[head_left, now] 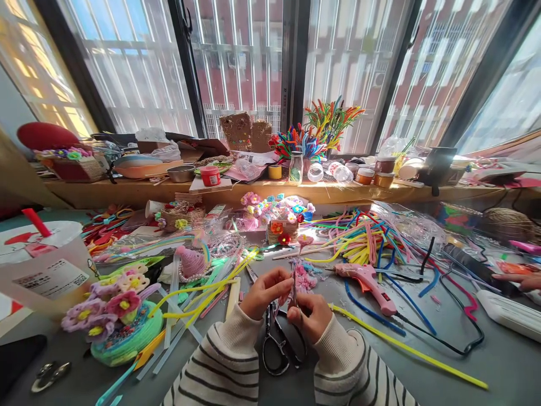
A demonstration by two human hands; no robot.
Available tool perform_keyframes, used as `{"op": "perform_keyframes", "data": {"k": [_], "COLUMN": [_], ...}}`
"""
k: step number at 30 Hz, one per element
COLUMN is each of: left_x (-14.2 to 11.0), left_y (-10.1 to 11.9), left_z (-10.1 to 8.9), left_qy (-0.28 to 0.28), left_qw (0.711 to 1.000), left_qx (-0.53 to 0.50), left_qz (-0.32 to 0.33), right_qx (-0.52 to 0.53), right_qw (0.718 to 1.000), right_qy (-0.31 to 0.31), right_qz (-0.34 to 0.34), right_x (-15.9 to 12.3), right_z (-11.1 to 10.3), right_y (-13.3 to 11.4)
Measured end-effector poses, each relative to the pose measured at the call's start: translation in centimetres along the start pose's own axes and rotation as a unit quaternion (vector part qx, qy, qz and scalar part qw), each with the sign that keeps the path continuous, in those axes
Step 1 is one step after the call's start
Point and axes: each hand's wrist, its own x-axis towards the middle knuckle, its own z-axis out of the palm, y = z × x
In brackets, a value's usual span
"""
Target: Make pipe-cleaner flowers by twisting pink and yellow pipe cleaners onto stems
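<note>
A small pink flower (305, 241) on a thin stem rises between my two hands at the middle of the table. My left hand (267, 292) pinches the stem from the left. Just beside it, my right hand (311, 314) has its fingers closed at the stem's lower part; the exact grip is partly hidden. Beneath both hands lie black-handled scissors (275, 356), one blade tip showing left of my left hand. Behind my fingers sits a bunch of pink fuzzy pieces (306, 277).
A pink glue gun (372, 285) and its cord lie right, near a yellow pipe cleaner (414, 345). Pipe cleaners (359, 239) pile up behind. On the left stand a flower-topped green piece (127, 332) and a drink cup (51, 270). Another person's hand (522, 280) is at far right.
</note>
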Motion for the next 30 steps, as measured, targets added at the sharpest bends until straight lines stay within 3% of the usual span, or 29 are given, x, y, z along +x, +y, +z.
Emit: {"op": "perform_keyframes", "data": {"k": [7, 14, 24, 30], "left_x": [0.01, -0.17, -0.18, -0.26], "left_y": [0.15, 0.46, 0.40, 0.61], "left_z": [0.10, 0.31, 0.25, 0.36], "left_qy": [-0.002, -0.023, -0.030, -0.025], "left_qw": [1.000, 1.000, 0.999, 1.000], "left_qx": [-0.010, 0.005, 0.010, 0.005], "left_qz": [-0.002, 0.015, 0.005, 0.001], "right_qx": [0.025, 0.037, 0.027, 0.053], "right_qw": [0.999, 0.999, 0.998, 0.998], "right_qy": [0.021, 0.002, 0.048, 0.032], "right_qz": [0.021, -0.037, -0.005, -0.033], "right_x": [0.10, 0.05, 0.14, 0.19], "right_z": [0.02, -0.26, -0.33, -0.41], "right_y": [0.19, 0.27, 0.54, 0.33]}}
